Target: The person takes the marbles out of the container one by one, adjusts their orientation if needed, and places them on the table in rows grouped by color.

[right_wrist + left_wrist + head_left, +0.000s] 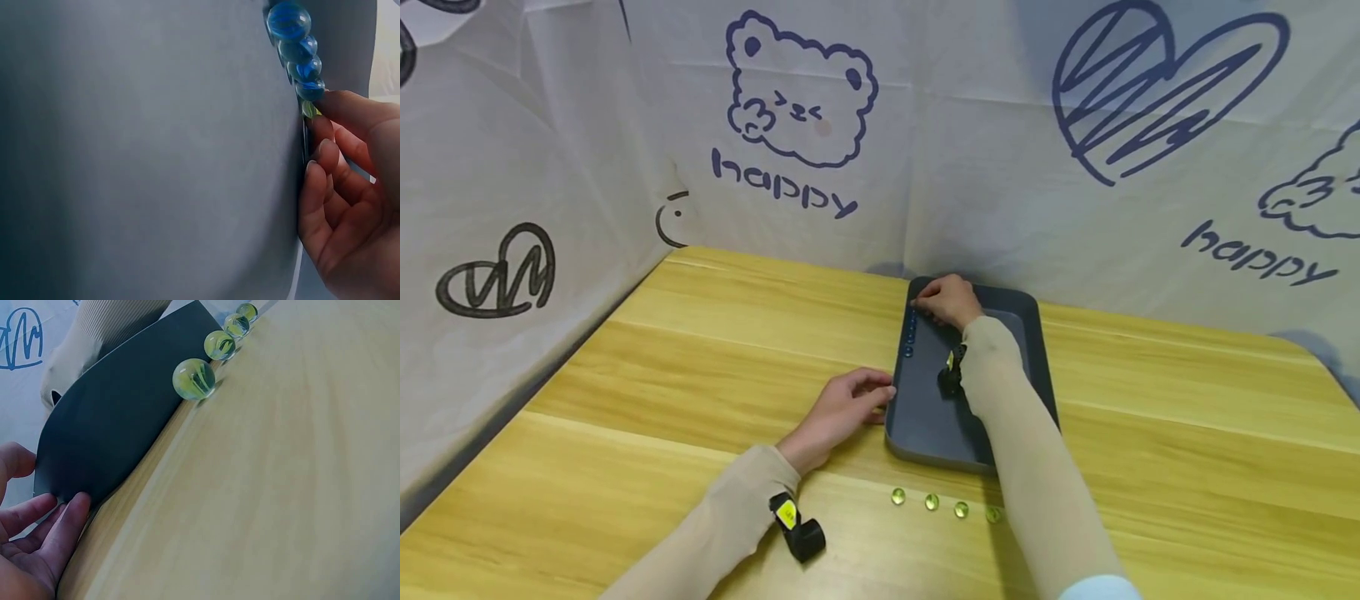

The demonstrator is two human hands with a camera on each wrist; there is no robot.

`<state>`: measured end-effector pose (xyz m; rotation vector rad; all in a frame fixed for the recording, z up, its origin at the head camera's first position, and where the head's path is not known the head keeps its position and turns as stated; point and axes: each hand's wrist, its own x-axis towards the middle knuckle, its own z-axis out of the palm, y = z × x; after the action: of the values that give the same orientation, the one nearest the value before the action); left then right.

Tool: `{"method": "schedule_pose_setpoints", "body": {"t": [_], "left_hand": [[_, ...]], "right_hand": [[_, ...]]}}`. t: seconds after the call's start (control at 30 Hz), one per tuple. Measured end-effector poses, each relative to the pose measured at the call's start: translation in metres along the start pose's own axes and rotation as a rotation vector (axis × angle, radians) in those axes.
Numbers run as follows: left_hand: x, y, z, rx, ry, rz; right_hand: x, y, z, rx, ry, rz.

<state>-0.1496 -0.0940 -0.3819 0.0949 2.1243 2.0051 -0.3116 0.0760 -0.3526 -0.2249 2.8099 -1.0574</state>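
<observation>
A dark grey rectangular tray (925,421) lies on the wooden table. Along its left inner wall runs a row of several blue marbles (289,22). At the far end of that row my right hand (951,302) pinches a yellow-green marble (309,110) between thumb and index finger, close beside the last blue one; fingers partly cover it. Outside the tray, my left hand (838,412) rests its fingertips against the left outer wall, fingers loosely bent. In front of the tray, several yellow-green marbles (931,502) stand spaced out in a line on the table.
The wooden table (760,325) spreads out on both sides of the tray. Behind it hangs a white cloth (970,167) with drawings, close to the tray's far end. Another cloth side (535,167) borders the left. My right forearm crosses over the tray.
</observation>
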Motion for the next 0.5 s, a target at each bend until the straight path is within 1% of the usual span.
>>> {"method": "schedule_pose_setpoints", "body": {"t": [0.17,0.5], "left_hand": [[-0.0001,0.0004,-0.0002,-0.004,-0.004,0.005],[0.0006,0.0001,-0.0006,-0.012,-0.007,0.007]], "right_hand": [[0.0027,-0.0003,0.0009,-0.014,-0.005,-0.002],[0.0039,-0.0019,-0.0025,-0.032,-0.047,-0.011]]}}
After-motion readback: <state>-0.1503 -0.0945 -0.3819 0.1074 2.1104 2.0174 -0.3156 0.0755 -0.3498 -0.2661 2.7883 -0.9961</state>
